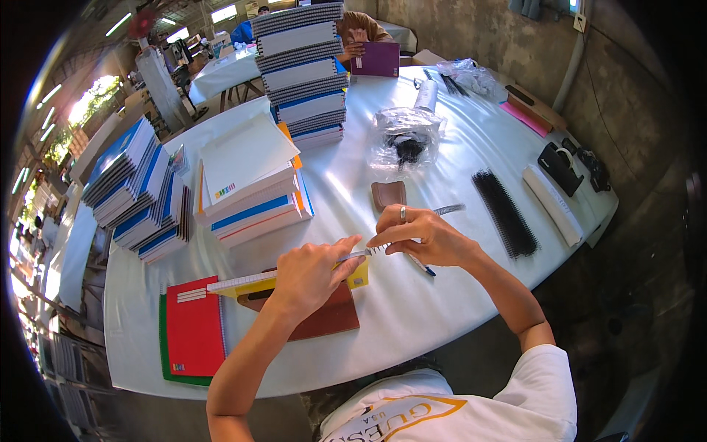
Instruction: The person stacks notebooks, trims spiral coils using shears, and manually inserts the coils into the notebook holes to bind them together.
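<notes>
My left hand [313, 272] grips a yellow-covered notebook [243, 283] held above the white table [412, 309], fingers wrapped over its right end. My right hand [423, 236] pinches the end of the white spiral binding [372, 250] along the notebook's top edge; a ring is on one finger. A blue pen [421, 267] pokes out beneath the right hand. A brown book [328, 317] lies flat on the table under the notebook.
A red notebook over a green one [193, 328] lies at the left. Stacks of notebooks [250, 184] and a tall pile [302, 66] stand behind. Black binding combs [504, 214], a white comb strip [552, 205], a plastic bag [405, 136] and a brown case [388, 195] lie right. A person with a purple book [375, 59] sits opposite.
</notes>
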Demonstrator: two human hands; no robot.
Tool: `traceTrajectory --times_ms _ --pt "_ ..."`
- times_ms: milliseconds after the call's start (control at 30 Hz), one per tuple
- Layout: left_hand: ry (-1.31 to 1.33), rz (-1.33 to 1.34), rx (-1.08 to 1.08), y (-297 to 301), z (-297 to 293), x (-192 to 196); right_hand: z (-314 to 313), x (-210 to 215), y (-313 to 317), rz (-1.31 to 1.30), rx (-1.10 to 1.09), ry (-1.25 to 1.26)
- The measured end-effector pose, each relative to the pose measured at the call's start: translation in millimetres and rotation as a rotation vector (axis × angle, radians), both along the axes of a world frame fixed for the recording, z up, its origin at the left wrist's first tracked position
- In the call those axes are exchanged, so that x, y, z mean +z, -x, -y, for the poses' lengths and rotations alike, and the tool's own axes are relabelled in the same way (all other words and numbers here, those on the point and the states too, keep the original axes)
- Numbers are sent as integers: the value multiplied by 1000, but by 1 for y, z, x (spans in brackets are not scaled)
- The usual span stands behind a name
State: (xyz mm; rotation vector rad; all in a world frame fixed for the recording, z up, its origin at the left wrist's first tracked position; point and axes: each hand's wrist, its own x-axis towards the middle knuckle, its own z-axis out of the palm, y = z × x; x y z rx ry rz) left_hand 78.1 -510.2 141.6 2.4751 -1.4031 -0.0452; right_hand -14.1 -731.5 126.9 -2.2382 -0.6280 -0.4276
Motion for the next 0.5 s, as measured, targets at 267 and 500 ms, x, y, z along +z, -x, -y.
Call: traceTrajectory --times_ms 267,500 --pt "-2 50 -4 0 3 -2 -2 -3 7 -6 -101 74" --pt "-30 -1 -68 3 7 2 -23 -3 12 8 -251 152"
